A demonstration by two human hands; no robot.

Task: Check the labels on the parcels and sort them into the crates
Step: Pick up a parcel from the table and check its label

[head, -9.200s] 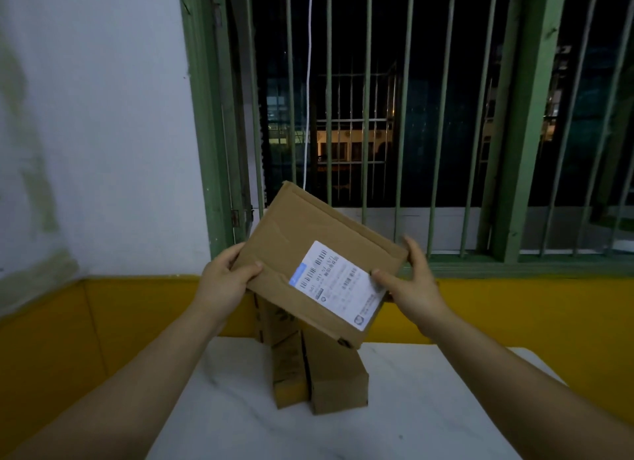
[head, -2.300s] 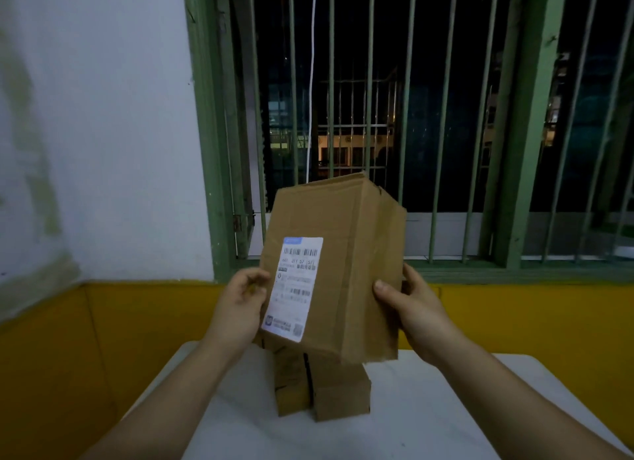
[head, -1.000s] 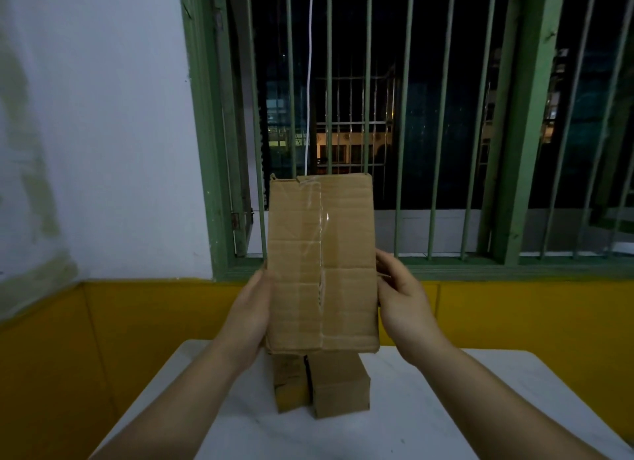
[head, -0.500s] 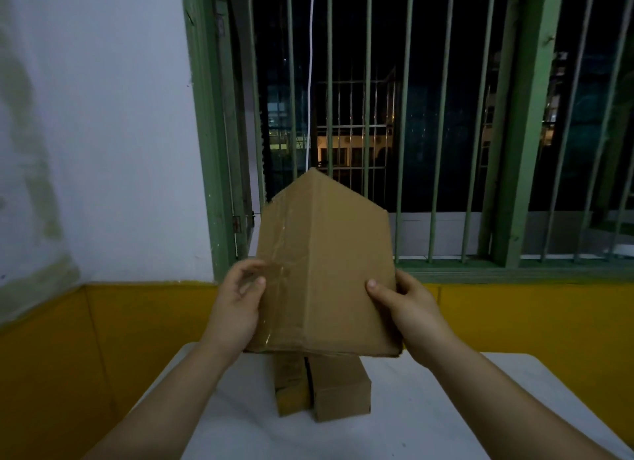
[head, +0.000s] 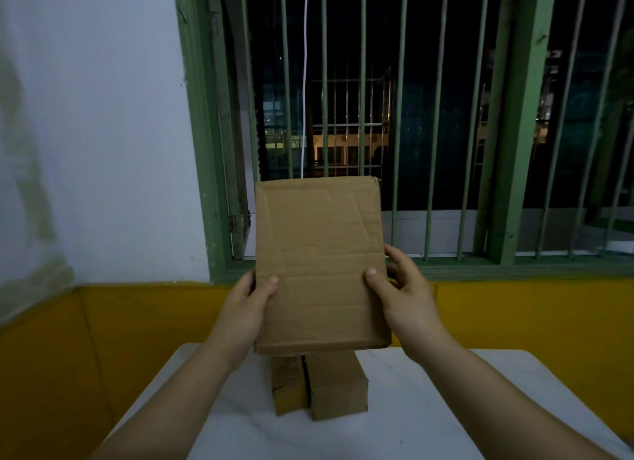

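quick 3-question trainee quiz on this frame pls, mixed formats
1. True or false: a printed label shows on the face of the brown cardboard parcel turned to the camera.
2. Which hands hold it? A) left hand only B) right hand only C) both
3. Fill in: two smaller cardboard boxes stand on the white ____.

Key: 1 false; 2 C; 3 table.

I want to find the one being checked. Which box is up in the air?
The big flat box, gripped by both hands. The two smaller boxes stand on the table.
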